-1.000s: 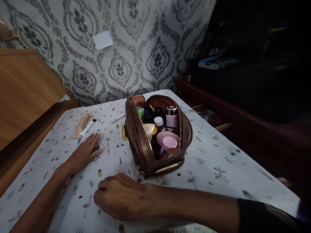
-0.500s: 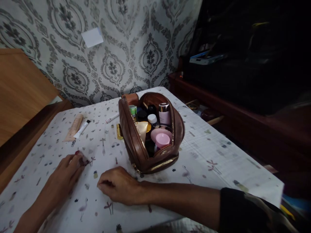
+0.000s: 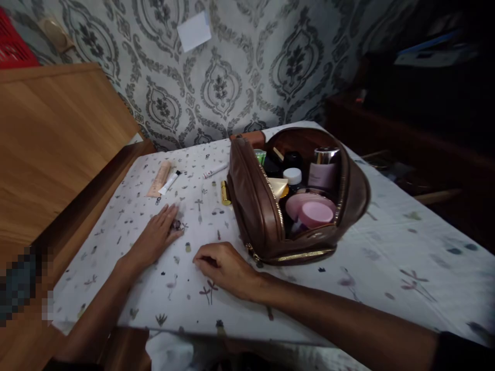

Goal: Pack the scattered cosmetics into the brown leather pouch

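A brown leather bag [image 3: 255, 201] stands unzipped on the white printed cloth, filled with jars and bottles, among them a pink jar [image 3: 317, 214], a white-capped jar [image 3: 293, 176] and a silver-topped pink bottle [image 3: 323, 172]. My left hand [image 3: 158, 232] lies on the cloth with fingers stretched, beside a small dark object or print that I cannot make out. Curled on its side, my right hand [image 3: 224, 268] rests in front of the bag with nothing visible in it. Beyond my left hand lie a beige tube [image 3: 160, 179] and a white tube with a black cap [image 3: 169, 183].
Left of the bag are a small gold bottle [image 3: 225, 192] and a white pen-like stick [image 3: 215, 170]. A wooden panel [image 3: 65, 149] borders the table on the left. Patterned wall covering rises behind, and dark red furniture stands at the right.
The view has swung left and down, so the bag appears further right and larger. My left hand has moved forward, its fingers flatter on the cloth. My right hand stays curled.
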`<action>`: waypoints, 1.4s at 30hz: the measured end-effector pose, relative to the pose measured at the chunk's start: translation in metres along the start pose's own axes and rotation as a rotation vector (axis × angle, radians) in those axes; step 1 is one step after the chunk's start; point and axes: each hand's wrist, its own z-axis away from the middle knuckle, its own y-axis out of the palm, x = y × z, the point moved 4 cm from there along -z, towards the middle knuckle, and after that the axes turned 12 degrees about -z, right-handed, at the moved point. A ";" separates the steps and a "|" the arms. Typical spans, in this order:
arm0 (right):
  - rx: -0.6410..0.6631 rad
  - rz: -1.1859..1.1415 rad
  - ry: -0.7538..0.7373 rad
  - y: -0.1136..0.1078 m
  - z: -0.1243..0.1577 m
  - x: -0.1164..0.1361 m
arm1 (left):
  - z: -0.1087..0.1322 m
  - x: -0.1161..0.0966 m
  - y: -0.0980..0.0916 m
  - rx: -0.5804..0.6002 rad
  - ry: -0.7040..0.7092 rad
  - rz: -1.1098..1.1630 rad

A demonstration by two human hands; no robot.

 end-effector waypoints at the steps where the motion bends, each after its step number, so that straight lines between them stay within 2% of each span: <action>1: 0.002 -0.004 0.002 0.000 0.000 0.000 | 0.005 0.000 -0.001 0.024 0.004 -0.017; 3: 0.004 -0.013 0.012 0.000 0.000 -0.001 | 0.017 -0.001 -0.008 0.062 0.005 -0.061; 7: 0.006 -0.021 0.035 0.001 0.001 -0.002 | 0.045 -0.011 -0.033 0.089 0.034 -0.167; 11: 0.022 -0.020 0.052 0.001 0.001 0.001 | 0.058 -0.022 -0.051 0.177 0.012 -0.169; 15: 0.024 -0.016 0.075 -0.001 0.002 0.002 | 0.060 -0.025 -0.057 0.172 -0.075 -0.003; 21: -0.049 0.046 0.004 -0.004 0.005 0.003 | 0.059 -0.049 -0.050 0.213 -0.007 0.311; 26: -0.055 0.036 -0.038 -0.004 0.004 0.003 | 0.051 -0.064 -0.044 0.207 -0.010 0.455; 29: -0.113 0.008 -0.030 -0.008 0.004 0.003 | 0.039 -0.063 -0.040 0.258 0.026 0.590; 33: -0.184 -0.081 -0.024 -0.012 0.004 0.006 | 0.018 -0.057 -0.038 0.254 0.084 0.836; 38: -0.223 -0.119 -0.075 -0.016 0.006 0.008 | -0.001 -0.056 -0.036 0.248 -0.020 0.926; 42: -0.228 -0.045 -0.164 -0.019 0.008 0.012 | -0.016 -0.061 -0.042 0.177 -0.162 0.956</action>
